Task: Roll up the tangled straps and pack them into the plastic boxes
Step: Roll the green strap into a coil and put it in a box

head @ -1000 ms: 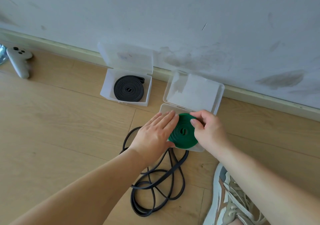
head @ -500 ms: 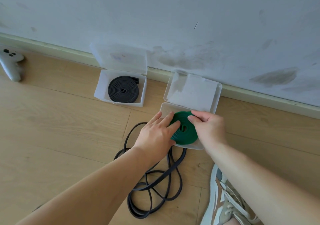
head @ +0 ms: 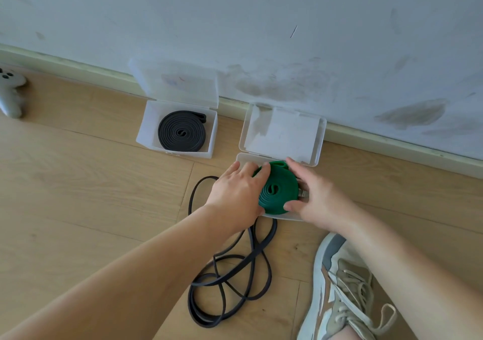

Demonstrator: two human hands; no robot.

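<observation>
Just by tangled black strap (head: 217, 278): left hand (head: 235, 193) flat on green roll (head: 277, 193), right hand (head: 317, 198) cupping it.

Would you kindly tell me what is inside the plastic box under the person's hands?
A rolled green strap lies in the box. The left hand and right hand cover the roll's sides and most of the box floor, so anything else there is hidden.

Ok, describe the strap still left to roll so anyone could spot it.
On the floor by the wall, look in front of the box with the green roll. The black strap there sprawls in loose loops, unlike the boxed black roll.
</observation>
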